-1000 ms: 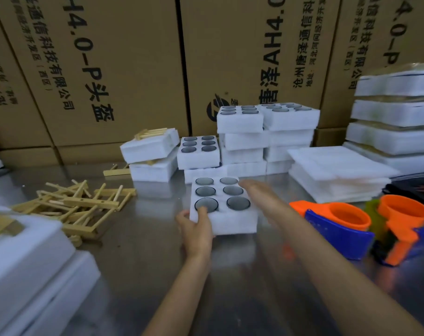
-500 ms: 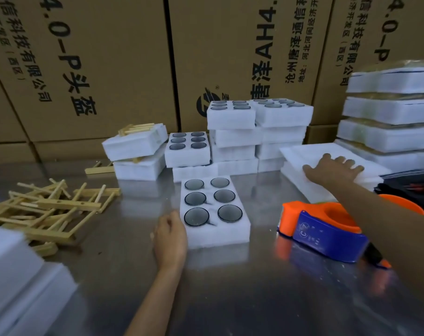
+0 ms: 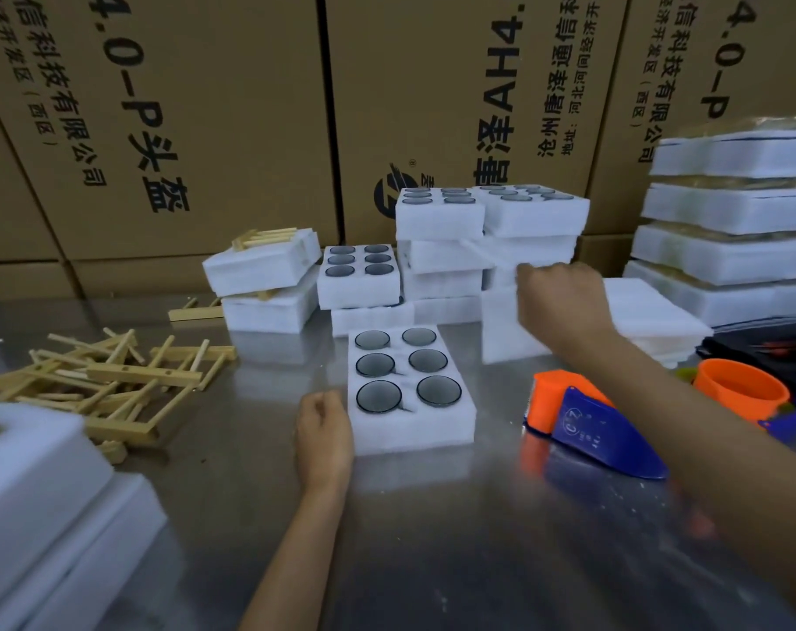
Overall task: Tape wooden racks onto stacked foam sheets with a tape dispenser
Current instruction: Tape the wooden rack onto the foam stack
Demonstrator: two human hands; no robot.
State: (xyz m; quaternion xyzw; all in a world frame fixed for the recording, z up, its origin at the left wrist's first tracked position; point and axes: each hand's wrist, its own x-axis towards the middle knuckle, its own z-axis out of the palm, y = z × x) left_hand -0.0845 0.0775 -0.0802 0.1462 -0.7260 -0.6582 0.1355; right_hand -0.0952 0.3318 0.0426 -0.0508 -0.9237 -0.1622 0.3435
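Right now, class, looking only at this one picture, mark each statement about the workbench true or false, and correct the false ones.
1. The right hand is lifting a thin foam sheet. True.
2. The left hand holds the tape dispenser. False: it rests beside the foam tray; the dispenser lies untouched.
3. The foam tray has six round holes. True.
4. The wooden racks are piled right of the tray. False: they lie to its left.

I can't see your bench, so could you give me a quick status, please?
Left hand resting beside foam block. Right hand lifting thin foam sheet. Tape dispenser untouched.
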